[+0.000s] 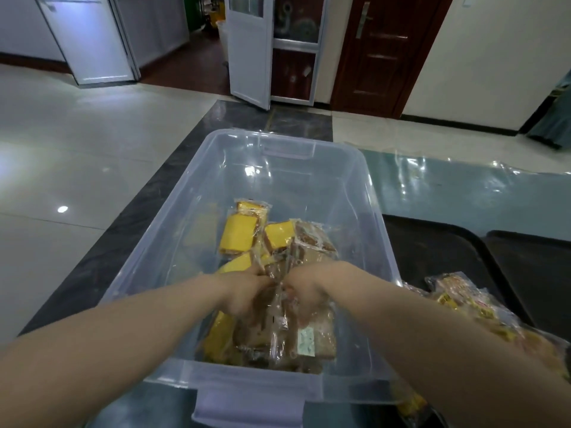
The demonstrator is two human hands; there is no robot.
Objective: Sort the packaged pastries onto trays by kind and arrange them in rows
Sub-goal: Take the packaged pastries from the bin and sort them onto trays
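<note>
A clear plastic bin stands in front of me with a pile of wrapped pastries in it. Yellow cake slices lie at the far side of the pile, brown pastries beside and below them. Both my hands reach down into the bin. My left hand grips brown wrapped pastries in the pile. My right hand grips the clear wrapper of a brown pastry right next to it. The fingertips of both hands are hidden among the packets.
A black tray lies right of the bin, a second black tray beyond it. Wrapped pastries with yellow labels lie on the near tray. The table has a shiny teal cover. Tiled floor lies to the left.
</note>
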